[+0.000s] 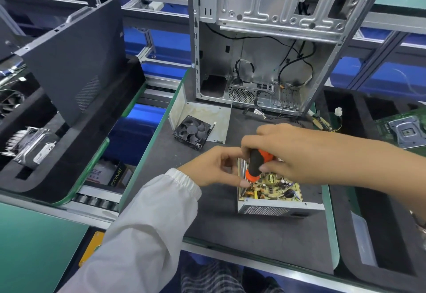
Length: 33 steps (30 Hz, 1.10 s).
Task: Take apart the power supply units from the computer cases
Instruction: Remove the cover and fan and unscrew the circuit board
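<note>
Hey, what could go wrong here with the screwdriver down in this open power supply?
The screwdriver tip sits close to the left hand's fingertips, so a slip could jab them. It might also gouge parts on the exposed circuit board. The power supply unit looks unclamped on the mat and could shift under pressure.

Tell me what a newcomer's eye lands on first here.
First, the orange-and-black screwdriver, gripped by the right hand and standing tip-down in the opened power supply unit at centre, while the left hand pinches at its tip. Behind stands the gutted silver computer case, with a loose black fan on the mat before it.
</note>
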Each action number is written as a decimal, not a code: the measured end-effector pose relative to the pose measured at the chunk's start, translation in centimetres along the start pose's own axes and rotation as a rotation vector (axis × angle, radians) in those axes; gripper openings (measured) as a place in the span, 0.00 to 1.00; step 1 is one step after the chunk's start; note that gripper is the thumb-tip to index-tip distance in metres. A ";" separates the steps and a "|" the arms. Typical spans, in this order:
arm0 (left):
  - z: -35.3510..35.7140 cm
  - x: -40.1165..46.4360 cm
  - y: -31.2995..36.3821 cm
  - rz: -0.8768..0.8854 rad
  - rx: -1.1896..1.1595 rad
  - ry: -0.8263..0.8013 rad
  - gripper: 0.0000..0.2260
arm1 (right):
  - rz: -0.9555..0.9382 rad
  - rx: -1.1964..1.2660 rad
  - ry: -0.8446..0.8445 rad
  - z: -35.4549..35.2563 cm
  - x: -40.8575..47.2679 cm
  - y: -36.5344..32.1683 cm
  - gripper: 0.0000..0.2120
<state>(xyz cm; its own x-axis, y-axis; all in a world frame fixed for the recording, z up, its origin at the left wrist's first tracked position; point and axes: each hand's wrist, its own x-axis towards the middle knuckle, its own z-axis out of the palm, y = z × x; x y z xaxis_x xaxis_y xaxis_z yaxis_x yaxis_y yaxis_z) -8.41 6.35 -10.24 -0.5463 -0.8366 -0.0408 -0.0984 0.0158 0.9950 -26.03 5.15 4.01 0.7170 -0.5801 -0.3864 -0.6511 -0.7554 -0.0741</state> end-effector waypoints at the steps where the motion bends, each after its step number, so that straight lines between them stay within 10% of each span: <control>1: -0.3 -0.5 -0.7 -0.039 -0.006 0.025 0.15 | -0.004 0.046 -0.025 -0.1 -0.3 0.2 0.10; 17: 4.7 -1.1 -6.6 -0.289 0.563 0.403 0.08 | 0.028 0.164 0.024 -0.6 -1.7 1.6 0.11; 33: 6.4 -1.3 -6.6 -0.137 0.764 0.457 0.07 | 0.051 0.118 0.023 -1.7 -3.2 1.9 0.10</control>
<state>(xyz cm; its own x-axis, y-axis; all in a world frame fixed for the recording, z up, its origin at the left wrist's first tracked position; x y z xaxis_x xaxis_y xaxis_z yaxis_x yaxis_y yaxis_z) -12.39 10.85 -17.32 -0.1210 -0.9915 0.0472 -0.7534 0.1227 0.6460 -29.10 5.04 6.66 0.6869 -0.6246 -0.3715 -0.7105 -0.6845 -0.1629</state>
